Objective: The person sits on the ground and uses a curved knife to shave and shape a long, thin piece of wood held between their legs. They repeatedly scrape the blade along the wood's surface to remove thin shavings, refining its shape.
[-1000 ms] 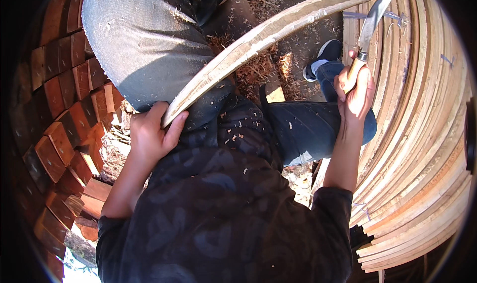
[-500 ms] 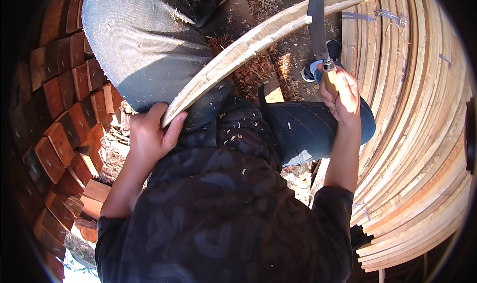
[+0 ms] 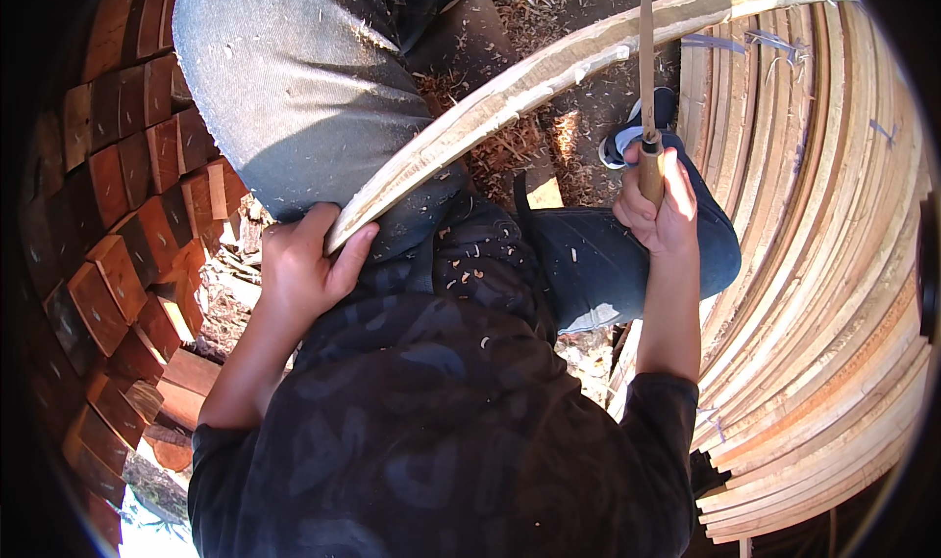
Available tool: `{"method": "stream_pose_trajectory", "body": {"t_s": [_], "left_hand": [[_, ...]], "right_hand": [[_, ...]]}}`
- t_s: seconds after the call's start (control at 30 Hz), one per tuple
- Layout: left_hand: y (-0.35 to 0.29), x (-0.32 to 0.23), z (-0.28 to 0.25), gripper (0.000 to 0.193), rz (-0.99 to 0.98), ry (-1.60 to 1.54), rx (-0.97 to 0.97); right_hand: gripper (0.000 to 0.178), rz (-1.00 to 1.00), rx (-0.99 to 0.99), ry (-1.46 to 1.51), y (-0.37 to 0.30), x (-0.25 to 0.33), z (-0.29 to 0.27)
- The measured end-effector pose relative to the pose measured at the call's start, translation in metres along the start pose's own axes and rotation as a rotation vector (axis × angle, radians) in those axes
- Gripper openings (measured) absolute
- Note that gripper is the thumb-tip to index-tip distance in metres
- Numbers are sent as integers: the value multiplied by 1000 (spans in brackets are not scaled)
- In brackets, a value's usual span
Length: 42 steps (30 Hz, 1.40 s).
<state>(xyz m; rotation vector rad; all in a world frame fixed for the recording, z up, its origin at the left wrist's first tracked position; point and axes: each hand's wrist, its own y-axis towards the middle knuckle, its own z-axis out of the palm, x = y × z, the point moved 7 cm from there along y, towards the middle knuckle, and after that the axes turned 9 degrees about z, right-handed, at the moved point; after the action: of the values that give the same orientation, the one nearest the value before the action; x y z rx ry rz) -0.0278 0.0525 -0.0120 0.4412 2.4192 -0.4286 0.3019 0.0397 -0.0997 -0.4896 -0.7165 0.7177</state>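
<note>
Left hand (image 3: 314, 259): closed about the near end of a wooden strip (image 3: 549, 68), thumb to the right side of it.

Right hand (image 3: 659, 205): fingers wrapped round the handle of a knife (image 3: 647, 78), blade pointing away from the body and seen nearly edge-on.

Wooden strip: long, pale, with rough edges and small raised curls; it runs from the left hand, at the left thigh, up to the upper right, its far part above the stacked strips. The blade overlaps it in view; contact cannot be told.

Dark patterned shirt (image 3: 441, 421): wood chips on its front. Blue trousers (image 3: 304, 88): legs spread, shavings on the left knee. Dark shoe (image 3: 618, 151): white-edged, beyond the right leg.

Ground: wood shavings (image 3: 549, 181) between the legs.

Right side: stack of long pale strips (image 3: 814, 264), with purplish ties (image 3: 716, 43) near its upper part.

Left side: stacked reddish-brown wood blocks (image 3: 118, 274), ends facing inward.
</note>
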Motion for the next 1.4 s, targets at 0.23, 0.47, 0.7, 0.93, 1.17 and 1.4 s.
{"method": "stream_pose_trajectory", "body": {"t_s": [0.23,0.47,0.7,0.93,1.17,1.4], "left_hand": [[0,-1,0,27,-5,10,0],[1,-3,-1,27,1,21,-9],[-4,0,0,28,17,34,-19],[-1,0,0,26,9,36,8],[-2,0,1,26,7,11,1],[-3,0,0,28,6,30,-2]], "right_hand": [[48,-390,-530,-296,-22,45,-23],[49,-396,-383,-427,-27,58,-21],[45,-313,-312,-484,-18,39,-17],[46,-380,-387,-689,-16,35,-9],[53,-311,-407,-762,-15,28,-5],[22,-257,-138,-1013,-6,32,36]]}}
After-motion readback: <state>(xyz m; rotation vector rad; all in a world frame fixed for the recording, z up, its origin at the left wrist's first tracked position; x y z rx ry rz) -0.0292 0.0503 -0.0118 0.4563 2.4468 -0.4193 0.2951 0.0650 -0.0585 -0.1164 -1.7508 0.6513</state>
